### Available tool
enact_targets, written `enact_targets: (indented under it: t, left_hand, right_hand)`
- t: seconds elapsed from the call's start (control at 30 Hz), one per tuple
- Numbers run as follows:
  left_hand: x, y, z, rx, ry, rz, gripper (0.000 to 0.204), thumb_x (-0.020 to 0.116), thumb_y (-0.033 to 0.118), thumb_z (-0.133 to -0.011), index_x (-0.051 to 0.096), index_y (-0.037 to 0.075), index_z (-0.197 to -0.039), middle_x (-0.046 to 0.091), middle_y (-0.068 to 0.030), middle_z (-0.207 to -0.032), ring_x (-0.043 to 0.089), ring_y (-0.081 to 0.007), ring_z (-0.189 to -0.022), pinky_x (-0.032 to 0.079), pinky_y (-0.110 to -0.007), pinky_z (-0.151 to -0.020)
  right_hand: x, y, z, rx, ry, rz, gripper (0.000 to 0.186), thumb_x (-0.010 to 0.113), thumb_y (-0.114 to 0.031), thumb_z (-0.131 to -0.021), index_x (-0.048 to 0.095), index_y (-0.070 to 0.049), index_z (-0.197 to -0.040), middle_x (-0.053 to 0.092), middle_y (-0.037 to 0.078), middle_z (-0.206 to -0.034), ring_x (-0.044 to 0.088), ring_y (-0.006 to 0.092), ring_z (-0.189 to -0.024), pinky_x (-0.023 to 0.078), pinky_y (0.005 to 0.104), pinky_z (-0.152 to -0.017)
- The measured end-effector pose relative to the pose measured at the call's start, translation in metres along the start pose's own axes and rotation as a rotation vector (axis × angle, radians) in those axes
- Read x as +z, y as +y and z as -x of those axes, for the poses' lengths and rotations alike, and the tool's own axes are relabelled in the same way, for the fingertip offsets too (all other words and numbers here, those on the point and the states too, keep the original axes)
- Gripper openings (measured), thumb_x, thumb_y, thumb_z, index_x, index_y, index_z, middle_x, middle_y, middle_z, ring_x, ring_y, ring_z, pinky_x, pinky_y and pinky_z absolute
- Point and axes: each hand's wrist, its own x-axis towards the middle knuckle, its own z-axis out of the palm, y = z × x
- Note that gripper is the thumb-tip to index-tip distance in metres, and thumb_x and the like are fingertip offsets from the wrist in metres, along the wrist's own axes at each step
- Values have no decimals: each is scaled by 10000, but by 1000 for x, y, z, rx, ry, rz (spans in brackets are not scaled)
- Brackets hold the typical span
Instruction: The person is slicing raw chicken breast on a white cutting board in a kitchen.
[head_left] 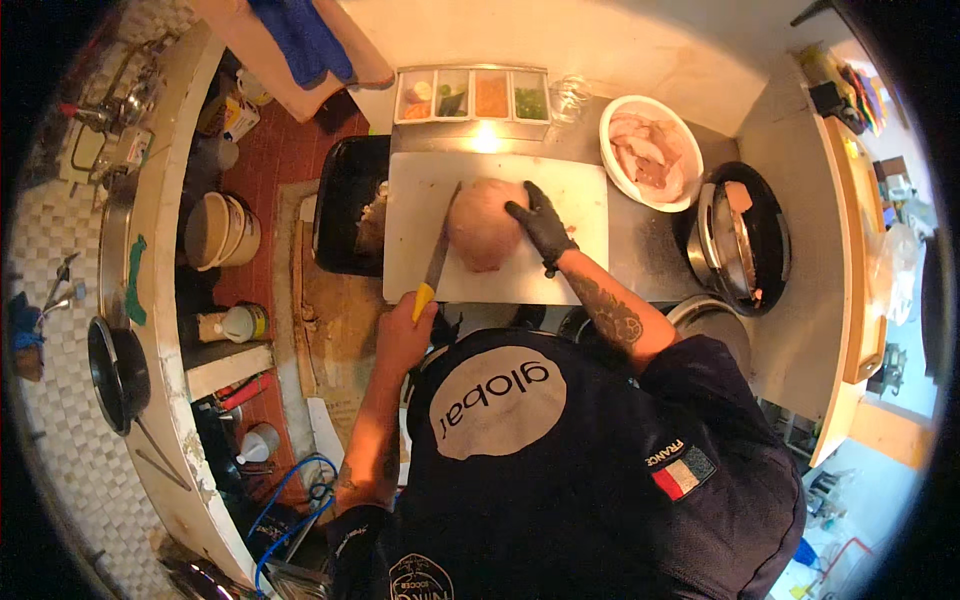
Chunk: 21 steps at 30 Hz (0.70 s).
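A large, rounded piece of raw poultry [487, 228], pale pink, lies on a white cutting board [580, 275]. My left hand [405, 332] is bare and closed around the yellow handle of a knife [437, 256]. The blade points away from me along the left side of the poultry, seemingly against it. On the poultry's right side rests my right hand [546, 228] in a black glove, thumb and fingers apart, pressing on the meat. Its far fingertips curve over the edge of the piece.
Behind the board stands a divided metal container [473, 118] with chopped ingredients. A white bowl [607, 150] of raw meat pieces and a black tub [778, 235] holding a metal bowl are at right. Another black tub [345, 165] with scraps adjoins the board's left edge.
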Motion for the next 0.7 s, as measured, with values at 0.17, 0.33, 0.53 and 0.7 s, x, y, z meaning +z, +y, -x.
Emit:
enact_targets:
  t: [0.17,0.33,0.53,0.7]
  left_hand:
    - [-1,18,9,36,-36,1,322,571,306,-941,591,24,-1094,659,-241,-873,648,-433,-828,503,-495,-699]
    - [0,15,6,188,-52,-4,298,562,287,-944,578,46,-1120,664,-224,-875,645,-428,-822,502,-507,-696]
    - [-11,5,-4,106,-148,13,352,570,304,-938,573,33,-1163,663,-236,-945,639,-440,-894,501,-503,-760]
    - [-6,-7,-5,44,-79,-20,296,560,282,-940,562,12,-1061,651,-249,-864,632,-453,-827,491,-524,-717]
  right_hand:
    - [-10,-6,30,15,4,-95,927,717,-480,-842,286,28,-1486,340,229,-1489,388,328,-1357,350,402,-1109]
    - [-6,-8,48,-67,79,-127,969,811,-358,-782,268,18,-1491,313,207,-1509,339,307,-1384,312,405,-1130]
    - [4,-17,47,-386,121,290,1051,879,-383,-684,305,40,-1456,326,256,-1480,350,362,-1369,284,414,-1146]
    - [-19,-25,11,-125,-46,47,614,630,-369,-937,469,20,-1384,532,175,-1372,500,259,-1268,364,340,-1085]
